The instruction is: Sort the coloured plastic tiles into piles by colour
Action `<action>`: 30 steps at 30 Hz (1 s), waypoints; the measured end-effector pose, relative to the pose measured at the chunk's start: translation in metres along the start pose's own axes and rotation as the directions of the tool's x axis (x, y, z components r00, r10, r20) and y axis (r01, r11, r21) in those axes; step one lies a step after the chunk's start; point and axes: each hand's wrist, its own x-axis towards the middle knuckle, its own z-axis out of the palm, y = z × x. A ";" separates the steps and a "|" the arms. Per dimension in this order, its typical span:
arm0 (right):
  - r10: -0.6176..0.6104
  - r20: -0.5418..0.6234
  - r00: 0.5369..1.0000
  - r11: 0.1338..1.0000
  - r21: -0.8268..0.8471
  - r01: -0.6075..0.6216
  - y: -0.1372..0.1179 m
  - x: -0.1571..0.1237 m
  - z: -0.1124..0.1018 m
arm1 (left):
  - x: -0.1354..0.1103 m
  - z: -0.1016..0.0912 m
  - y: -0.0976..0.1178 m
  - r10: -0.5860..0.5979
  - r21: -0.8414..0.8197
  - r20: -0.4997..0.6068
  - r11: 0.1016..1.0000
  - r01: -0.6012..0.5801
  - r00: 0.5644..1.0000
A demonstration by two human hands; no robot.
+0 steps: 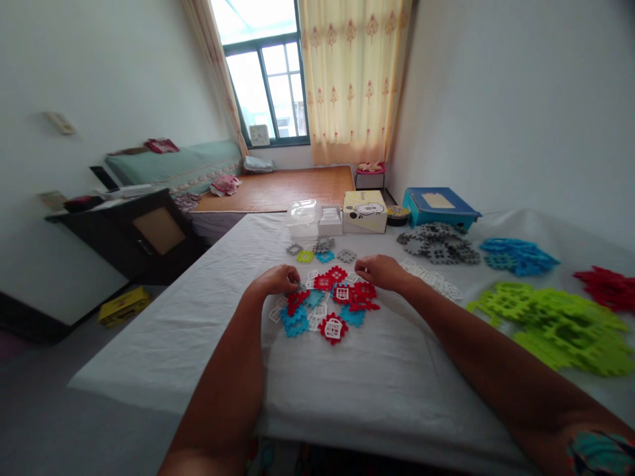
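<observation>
My left hand (282, 279) is curled closed at the left edge of a mixed pile of plastic pieces; what its fingertips pinch is too small to make out. My right hand (380, 271) is closed too, fingertips down by a white lattice window piece (352, 277) at the pile's right side; whether it grips anything is hidden. Between and below the hands lie red toothed building pieces (366, 291), blue toothed pieces (294, 322) and white window pieces (317, 317). One red piece (333, 328) at the front has a white window on it.
Behind the pile lie grey (346, 255), lime (305, 256) and blue pieces. Sorted heaps stand to the right: grey pieces (439, 243), white windows (431, 281), blue pieces (520, 256), lime pieces (555, 324), red pieces (608, 287). Boxes (364, 213) line the table's back.
</observation>
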 end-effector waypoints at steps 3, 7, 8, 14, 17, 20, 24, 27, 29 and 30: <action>-0.002 0.004 1.000 1.000 0.006 0.002 -0.003 -0.001 -0.002 | -0.001 0.000 0.003 -0.008 0.049 -0.059 0.999 0.011 0.998; -0.017 -0.021 1.000 1.000 0.012 0.017 -0.005 -0.002 -0.002 | 0.001 0.000 0.003 0.020 -0.023 -0.167 0.999 -0.024 0.986; -0.024 -0.030 0.999 0.999 0.021 0.025 -0.005 -0.001 -0.001 | 0.001 -0.001 0.003 0.030 -0.088 -0.188 0.995 -0.047 0.982; -0.100 -0.160 0.982 0.949 0.282 0.143 -0.012 0.005 0.010 | 0.005 -0.001 0.012 0.062 -0.538 -0.411 0.789 -0.297 0.909; -0.082 -0.269 0.960 0.869 0.452 0.201 -0.022 0.007 0.014 | 0.006 0.004 0.024 0.071 -0.661 -0.459 0.639 -0.394 0.886; -0.027 -0.288 0.957 0.770 0.604 0.204 -0.036 0.007 0.016 | 0.008 0.015 0.038 0.123 -0.709 -0.431 0.567 -0.420 0.894; -0.023 -0.268 0.963 0.675 0.707 0.213 -0.042 0.010 0.018 | 0.011 0.028 0.050 0.230 -0.707 -0.382 0.551 -0.444 0.895; 0.069 -0.321 0.945 0.642 0.739 0.204 -0.019 0.018 0.014 | 0.013 0.029 0.050 0.244 -0.654 -0.396 0.603 -0.458 0.886; 0.250 -0.348 0.903 0.576 0.804 0.151 0.013 0.022 0.008 | 0.015 0.028 0.046 0.235 -0.606 -0.421 0.645 -0.464 0.876; 0.364 -0.356 0.860 0.526 0.841 0.125 0.033 0.023 0.004 | 0.016 0.027 0.043 0.228 -0.590 -0.430 0.661 -0.463 0.874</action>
